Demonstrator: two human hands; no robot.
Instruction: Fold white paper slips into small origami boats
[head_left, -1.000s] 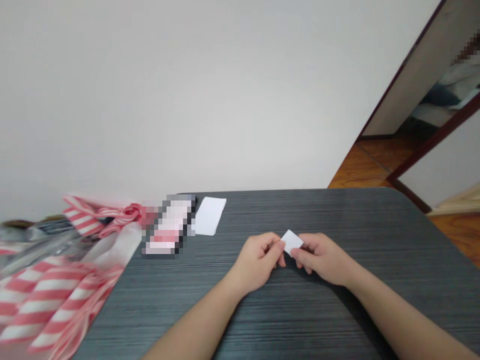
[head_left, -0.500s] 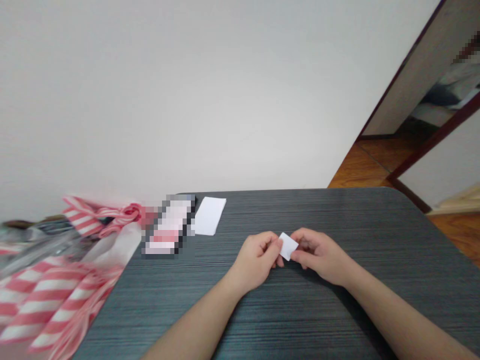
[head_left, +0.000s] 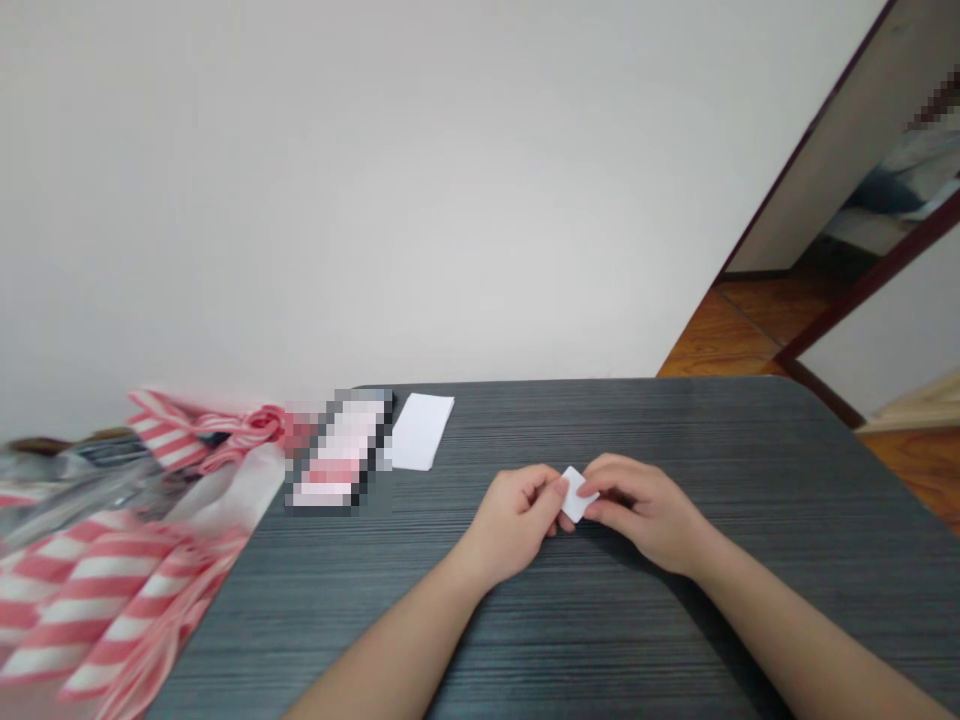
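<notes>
A small white folded piece of paper (head_left: 576,494) is pinched between both hands just above the dark grey striped table (head_left: 675,440). My left hand (head_left: 517,525) grips its left edge with curled fingers. My right hand (head_left: 645,515) closes over its right side, its fingers covering most of the paper, so only a small white corner shows between the two hands.
A white paper sheet (head_left: 421,431) lies at the table's far left edge, beside a blurred pinkish object (head_left: 337,455). Red-and-white striped plastic bags (head_left: 112,560) pile up at the left. A wall stands behind; a wooden floor and doorway are at the right.
My right hand's fingers have curled further over the paper, which has shrunk from a visible square to a small corner. Both hands have stayed in the same spot.
</notes>
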